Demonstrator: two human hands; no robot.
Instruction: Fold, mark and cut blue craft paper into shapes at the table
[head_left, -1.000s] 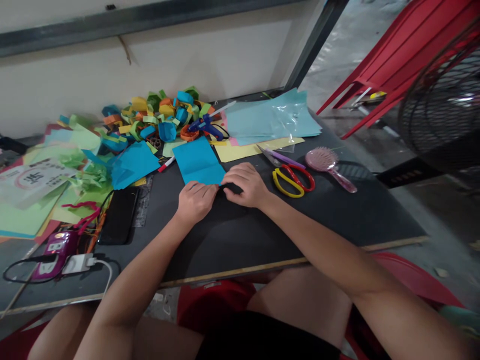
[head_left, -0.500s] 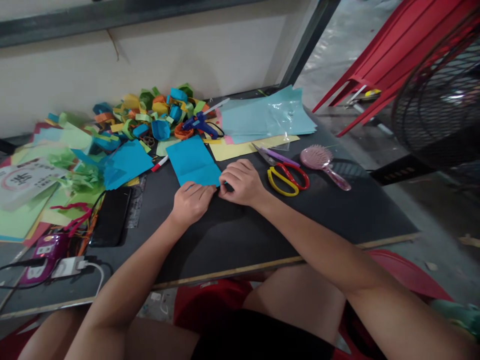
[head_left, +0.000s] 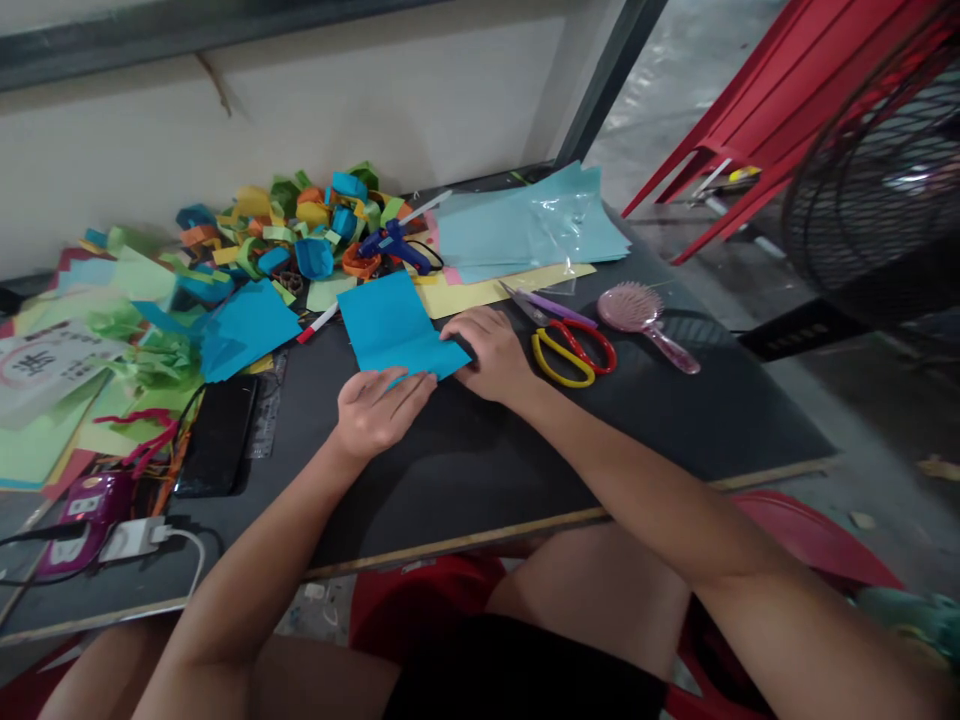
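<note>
A blue sheet of paper point(head_left: 392, 318) lies on the dark table in front of me, with a crease across it and its near strip raised toward the right corner. My left hand point(head_left: 384, 408) rests along the near edge, fingers stretched out and touching the paper. At the right corner, my right hand point(head_left: 489, 350) has its fingers bent around the paper's edge; the thumb is partly hidden. Right of that hand lie scissors point(head_left: 564, 352) with one red and one yellow handle. A red-capped white marker point(head_left: 318, 322) sits just left of the sheet.
Several folded coloured paper pieces point(head_left: 285, 225) are heaped at the back beside a blue glue gun point(head_left: 394, 243). Light-blue sheets point(head_left: 495, 230) lie back right, near a pink hairbrush point(head_left: 637, 312). A phone point(head_left: 217, 435) is at left; a fan point(head_left: 877, 190) stands at right.
The paper's near strip has lifted at the right corner. My left hand's fingers have straightened and come away from my right hand, which has shifted slightly to the right side of the sheet.
</note>
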